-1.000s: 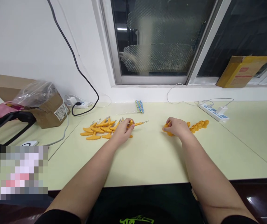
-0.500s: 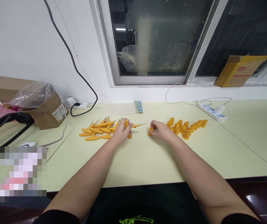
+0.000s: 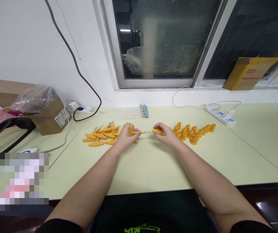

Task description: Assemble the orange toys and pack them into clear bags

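Note:
My left hand (image 3: 126, 136) is closed round the yellow handle of a corkscrew (image 3: 132, 130), whose metal spiral points right. Facing it, my right hand (image 3: 164, 133) grips a yellow bell-shaped corkscrew base (image 3: 157, 131), tipped on its side with its narrow end toward the spiral. The spiral's tip is right by that end; whether it touches I cannot tell. Left of my left hand lies a pile of yellow T-handled corkscrews (image 3: 100, 135), partly hidden by the hand. Several more yellow bases (image 3: 194, 139) stand upright to the right of my right hand.
Behind the hands lie a clear plastic bag with a colourful header (image 3: 144, 111). A power strip (image 3: 220, 116) is at the back right. An open cardboard box (image 3: 52, 118) and a black cable (image 3: 80, 74) are at the left. A yellow carton (image 3: 250, 73) leans on the window.
My right hand has lifted the base from the table and turned it on its side toward the spiral. My left hand has brought the corkscrew's tip slightly lower.

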Motion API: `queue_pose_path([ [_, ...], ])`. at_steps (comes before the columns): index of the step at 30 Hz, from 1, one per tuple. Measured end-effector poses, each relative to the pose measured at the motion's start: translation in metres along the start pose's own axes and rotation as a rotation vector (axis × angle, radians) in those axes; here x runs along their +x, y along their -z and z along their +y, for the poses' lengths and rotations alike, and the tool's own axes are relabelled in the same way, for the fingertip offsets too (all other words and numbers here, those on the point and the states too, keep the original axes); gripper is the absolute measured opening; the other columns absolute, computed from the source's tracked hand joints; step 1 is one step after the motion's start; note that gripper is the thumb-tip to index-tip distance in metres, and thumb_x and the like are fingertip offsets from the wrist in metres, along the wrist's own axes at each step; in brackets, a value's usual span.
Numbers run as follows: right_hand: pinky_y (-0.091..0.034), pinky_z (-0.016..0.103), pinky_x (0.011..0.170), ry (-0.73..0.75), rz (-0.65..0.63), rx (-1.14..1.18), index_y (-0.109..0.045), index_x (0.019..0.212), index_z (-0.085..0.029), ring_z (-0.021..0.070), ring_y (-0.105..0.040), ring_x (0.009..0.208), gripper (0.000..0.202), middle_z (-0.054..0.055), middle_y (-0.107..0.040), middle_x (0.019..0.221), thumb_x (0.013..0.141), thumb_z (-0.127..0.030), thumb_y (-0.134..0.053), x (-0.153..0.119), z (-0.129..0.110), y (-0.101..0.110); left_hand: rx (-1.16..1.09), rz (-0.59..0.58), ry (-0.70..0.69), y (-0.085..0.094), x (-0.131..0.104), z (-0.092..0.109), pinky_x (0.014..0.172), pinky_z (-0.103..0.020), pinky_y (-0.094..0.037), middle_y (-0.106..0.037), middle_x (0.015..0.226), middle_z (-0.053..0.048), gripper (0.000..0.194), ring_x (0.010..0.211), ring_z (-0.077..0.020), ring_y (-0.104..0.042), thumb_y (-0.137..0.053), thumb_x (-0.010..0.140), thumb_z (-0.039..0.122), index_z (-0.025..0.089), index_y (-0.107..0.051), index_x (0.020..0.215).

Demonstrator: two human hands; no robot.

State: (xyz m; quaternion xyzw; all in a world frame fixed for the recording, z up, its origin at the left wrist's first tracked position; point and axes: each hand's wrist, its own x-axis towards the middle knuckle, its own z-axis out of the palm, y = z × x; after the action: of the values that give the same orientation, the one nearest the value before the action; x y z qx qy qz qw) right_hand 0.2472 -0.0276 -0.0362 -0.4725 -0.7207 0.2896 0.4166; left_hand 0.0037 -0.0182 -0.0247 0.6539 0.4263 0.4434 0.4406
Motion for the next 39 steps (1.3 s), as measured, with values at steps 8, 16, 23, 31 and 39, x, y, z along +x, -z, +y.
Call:
queue_pose_path([
  [8, -0.049, 0.033, 0.086, -0.003, -0.059, 0.125, -0.067, 0.108, -0.021, 0.0197, -0.064, 0.094, 0.029, 0.005, -0.069, 0.108, 0.08, -0.029, -0.065, 0.0, -0.003, -0.006, -0.054, -0.047, 0.013, 0.001, 0.0, 0.0, 0.066, -0.03, -0.056, -0.071, 0.095, -0.004, 0.047, 0.066, -0.0117, -0.064, -0.078, 0.077, 0.041, 0.023, -0.035, 0.087],
  [16, -0.051, 0.034, 0.087, -0.043, -0.104, 0.378, -0.064, 0.107, -0.022, 0.0201, -0.066, 0.095, 0.031, 0.005, -0.069, 0.106, 0.079, -0.032, -0.073, 0.001, -0.002, -0.008, -0.149, -0.055, 0.015, 0.001, 0.0, -0.003, 0.072, -0.031, -0.057, -0.071, 0.094, -0.003, 0.048, 0.073, -0.0132, -0.068, -0.081, 0.077, 0.038, 0.022, -0.037, 0.087],
  [23, -0.053, 0.034, 0.082, -0.04, -0.115, 0.492, -0.056, 0.098, -0.024, 0.0195, -0.066, 0.089, 0.036, 0.002, -0.069, 0.097, 0.077, -0.039, -0.08, 0.0, -0.003, -0.017, -0.333, -0.098, 0.041, -0.008, -0.002, 0.0, 0.081, -0.034, -0.056, -0.076, 0.098, -0.007, 0.058, 0.077, -0.0146, -0.072, -0.088, 0.069, 0.03, 0.022, -0.034, 0.087],
  [31, -0.051, 0.034, 0.084, 0.024, -0.089, 0.431, -0.06, 0.097, -0.022, 0.0188, -0.066, 0.09, 0.03, 0.004, -0.069, 0.1, 0.079, -0.038, -0.078, -0.001, -0.003, -0.017, -0.474, -0.046, 0.188, -0.012, 0.002, -0.007, 0.081, -0.035, -0.058, -0.077, 0.089, -0.005, 0.064, 0.079, -0.0168, -0.074, -0.093, 0.06, 0.028, 0.022, -0.036, 0.088],
  [39, -0.051, 0.029, 0.07, -0.115, -0.143, 0.474, -0.063, 0.096, -0.02, 0.0158, -0.065, 0.071, 0.035, 0.0, -0.068, 0.077, 0.078, -0.045, -0.078, 0.001, -0.006, -0.021, -0.279, -0.084, -0.028, -0.013, -0.002, -0.004, 0.077, -0.031, -0.055, -0.077, 0.093, -0.007, 0.058, 0.08, -0.0166, -0.073, -0.088, 0.069, 0.028, 0.023, -0.033, 0.085],
])
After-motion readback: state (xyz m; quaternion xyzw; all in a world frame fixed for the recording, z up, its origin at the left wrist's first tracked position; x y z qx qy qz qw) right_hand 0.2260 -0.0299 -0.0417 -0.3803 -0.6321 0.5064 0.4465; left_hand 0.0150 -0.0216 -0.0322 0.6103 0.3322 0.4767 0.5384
